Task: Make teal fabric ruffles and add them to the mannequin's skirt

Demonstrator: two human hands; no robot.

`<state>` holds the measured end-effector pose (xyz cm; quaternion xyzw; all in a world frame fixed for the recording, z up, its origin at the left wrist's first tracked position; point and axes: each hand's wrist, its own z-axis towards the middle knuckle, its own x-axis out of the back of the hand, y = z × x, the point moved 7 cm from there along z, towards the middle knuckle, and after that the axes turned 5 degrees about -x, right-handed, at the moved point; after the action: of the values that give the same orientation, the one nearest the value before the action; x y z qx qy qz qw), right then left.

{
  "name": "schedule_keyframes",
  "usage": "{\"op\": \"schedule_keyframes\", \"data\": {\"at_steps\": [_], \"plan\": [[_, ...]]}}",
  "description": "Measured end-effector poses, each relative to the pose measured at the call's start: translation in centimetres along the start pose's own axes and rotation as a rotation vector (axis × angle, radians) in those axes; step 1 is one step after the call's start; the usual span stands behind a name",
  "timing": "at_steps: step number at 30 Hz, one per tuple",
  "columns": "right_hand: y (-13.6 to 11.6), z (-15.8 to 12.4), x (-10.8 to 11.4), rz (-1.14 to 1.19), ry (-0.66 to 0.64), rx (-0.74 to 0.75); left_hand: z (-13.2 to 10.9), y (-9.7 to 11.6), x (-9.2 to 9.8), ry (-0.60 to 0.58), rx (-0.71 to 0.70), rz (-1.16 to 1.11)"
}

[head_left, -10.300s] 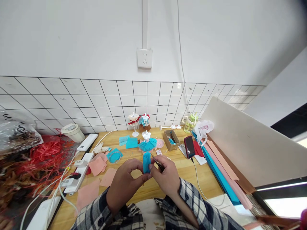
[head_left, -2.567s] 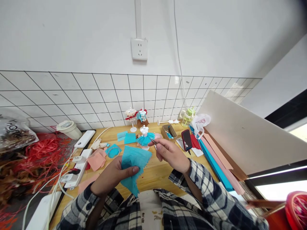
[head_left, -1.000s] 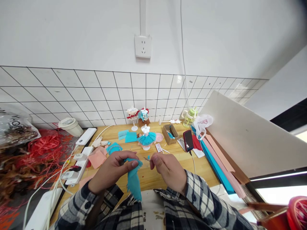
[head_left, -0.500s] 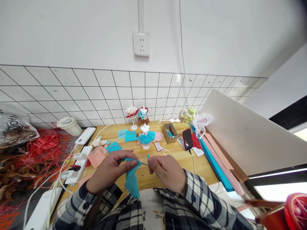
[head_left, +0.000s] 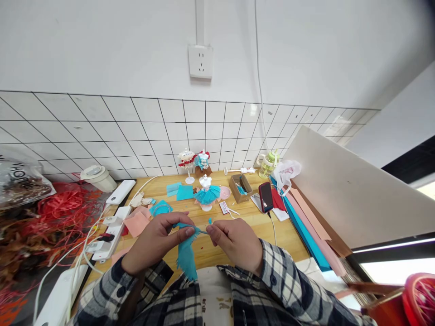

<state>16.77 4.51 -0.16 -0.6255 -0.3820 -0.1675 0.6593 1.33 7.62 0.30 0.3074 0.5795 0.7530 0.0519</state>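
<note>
A turquoise strip of crepe-like paper [head_left: 186, 258] with a fringed edge hangs below my left hand [head_left: 163, 235]. My left thumb and fingers are closed on its top end. From there a thin bluish stem-like piece [head_left: 203, 232] runs across to my right hand [head_left: 234, 242], whose thumb and fingers pinch its other end. I cannot make out whether this piece is twisted paper or wire. Just beyond the hands stands a small white dress-form figure [head_left: 205, 182] in a turquoise paper skirt [head_left: 207, 194]. A tiny turquoise scrap [head_left: 210, 221] shows behind my right fingers.
Two more decorated figures [head_left: 186, 160] stand near the tiled wall. A cardboard box [head_left: 240, 198], a phone [head_left: 265, 197] on a cable and a pink dish [head_left: 224, 193] lie right of centre. Power strips [head_left: 113, 235] and cords line the left side; rolled coloured paper [head_left: 307, 231] lies right.
My right hand has shifted slightly left, towards my left hand. The thin piece between them looks bluer than before. My left hand stays almost where it was, still holding the strip.
</note>
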Motion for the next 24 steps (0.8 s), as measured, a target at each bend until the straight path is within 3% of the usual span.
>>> {"op": "schedule_keyframes", "data": {"at_steps": [24], "plan": [[0.00,0.09,-0.10,0.026,0.004,0.021,-0.26,-0.40,0.23,-0.010,0.060,-0.026]]}}
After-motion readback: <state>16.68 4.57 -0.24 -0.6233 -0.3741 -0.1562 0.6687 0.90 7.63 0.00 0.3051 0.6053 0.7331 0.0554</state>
